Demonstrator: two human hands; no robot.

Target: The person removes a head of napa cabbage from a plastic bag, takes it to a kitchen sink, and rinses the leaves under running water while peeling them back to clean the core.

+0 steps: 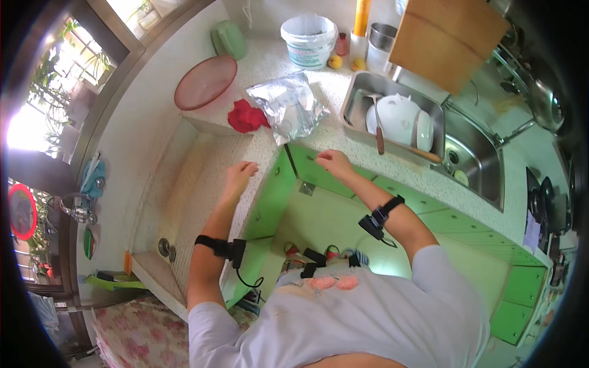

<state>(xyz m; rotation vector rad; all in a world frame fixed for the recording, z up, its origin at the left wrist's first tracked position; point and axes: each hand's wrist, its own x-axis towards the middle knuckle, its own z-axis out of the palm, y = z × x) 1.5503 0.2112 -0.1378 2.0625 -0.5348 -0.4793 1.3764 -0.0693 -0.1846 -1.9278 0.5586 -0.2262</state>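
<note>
My left hand [241, 177] is raised by the edge of the stone wash basin, its fingers loosely curled with no object visible in them. Over the green cabinet fronts is my right hand [334, 163], also curled and seemingly without an object. Both hands are apart from each other. Beyond them, on the speckled counter corner, lies a crumpled silver foil bag [294, 108]. A red cloth [247, 116] touches its left side. Behind the cloth, a pinkish translucent plastic basin [207, 83] stands tilted near the wall.
A white bucket [309, 43] with a bag liner stands at the back, beside yellow round fruits [335, 61]. Right of it, a metal dish tub [395, 87] holds white dishes and a spatula [378, 124], next to the steel sink [483, 170]. The ribbed stone wash basin [184, 184] is at left.
</note>
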